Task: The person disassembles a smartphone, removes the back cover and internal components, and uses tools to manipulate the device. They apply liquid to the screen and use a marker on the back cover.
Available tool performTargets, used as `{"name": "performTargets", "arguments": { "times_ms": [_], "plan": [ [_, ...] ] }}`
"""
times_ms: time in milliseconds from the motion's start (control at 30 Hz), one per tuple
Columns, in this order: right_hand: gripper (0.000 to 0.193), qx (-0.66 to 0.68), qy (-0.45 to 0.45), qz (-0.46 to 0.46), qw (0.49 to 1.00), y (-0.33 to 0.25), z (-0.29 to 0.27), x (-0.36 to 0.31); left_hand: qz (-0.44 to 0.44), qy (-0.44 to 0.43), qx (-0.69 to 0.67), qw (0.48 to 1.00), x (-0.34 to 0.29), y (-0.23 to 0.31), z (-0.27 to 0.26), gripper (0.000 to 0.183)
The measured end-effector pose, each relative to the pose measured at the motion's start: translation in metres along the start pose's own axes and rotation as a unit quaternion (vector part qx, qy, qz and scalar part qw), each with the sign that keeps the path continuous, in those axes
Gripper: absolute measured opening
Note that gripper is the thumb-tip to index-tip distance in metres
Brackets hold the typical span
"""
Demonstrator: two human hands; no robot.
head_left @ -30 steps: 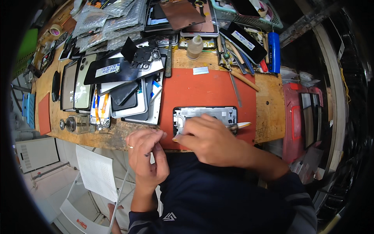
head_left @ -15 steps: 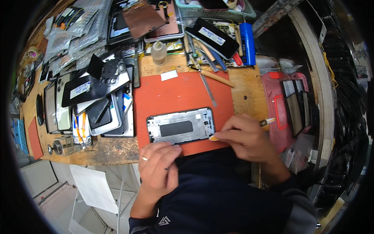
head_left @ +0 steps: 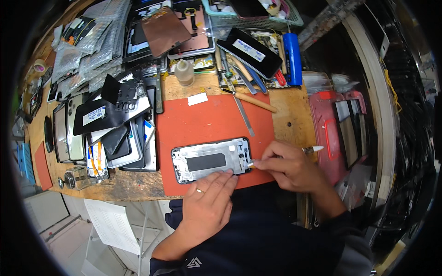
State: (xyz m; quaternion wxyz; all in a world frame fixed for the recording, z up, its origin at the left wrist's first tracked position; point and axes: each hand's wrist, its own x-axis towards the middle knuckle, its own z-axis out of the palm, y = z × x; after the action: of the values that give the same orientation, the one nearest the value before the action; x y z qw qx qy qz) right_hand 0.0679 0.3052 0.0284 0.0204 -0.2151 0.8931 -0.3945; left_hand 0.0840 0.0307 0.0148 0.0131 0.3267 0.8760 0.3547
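A phone mid-frame (head_left: 184, 175), silver inside with a black edge and a dark rectangle in its middle, lies flat on the orange-red mat (head_left: 198, 122). My left hand (head_left: 208, 202) has its fingers stretched out, the tips resting on the frame's near edge. At the frame's right end, my right hand (head_left: 287, 165) pinches a slim pen-like tool (head_left: 313, 149). Its white pointed back end sticks out past the knuckles. The small pale front tip is at the frame's near right corner; whether it touches is hard to tell. Beyond the frame lies a thin metal blade (head_left: 245, 117).
A wooden-handled tool (head_left: 255, 101) and a white slip (head_left: 197, 99) lie at the mat's far side, near a dropper bottle (head_left: 184, 73). Stacked phones and panels (head_left: 124, 133) crowd the left. Far right stand a blue cylinder (head_left: 292, 60) and a pink tray (head_left: 324, 119).
My left hand has moved right along the near edge, its fingers now on the frame. The right hand's tool has turned slightly. The whole view has shifted a little.
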Motion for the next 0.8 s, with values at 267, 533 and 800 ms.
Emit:
{"name": "performTargets", "arguments": {
  "times_ms": [267, 533, 800],
  "plan": [
    [0.02, 0.011, -0.045, -0.119, 0.992, 0.019, 0.022, 0.083, 0.015, -0.017, 0.086, 0.996, -0.01, 0.008, 0.004, 0.054],
    [0.02, -0.012, 0.002, -0.18, 0.984, 0.012, 0.062, 0.101, 0.016, 0.011, 0.065, 0.998, -0.013, 0.008, 0.01, 0.052],
    [0.02, -0.033, -0.002, -0.159, 0.987, -0.001, 0.069, 0.101, 0.041, -0.012, 0.075, 0.996, 0.001, 0.005, 0.006, 0.052]
  ]
}}
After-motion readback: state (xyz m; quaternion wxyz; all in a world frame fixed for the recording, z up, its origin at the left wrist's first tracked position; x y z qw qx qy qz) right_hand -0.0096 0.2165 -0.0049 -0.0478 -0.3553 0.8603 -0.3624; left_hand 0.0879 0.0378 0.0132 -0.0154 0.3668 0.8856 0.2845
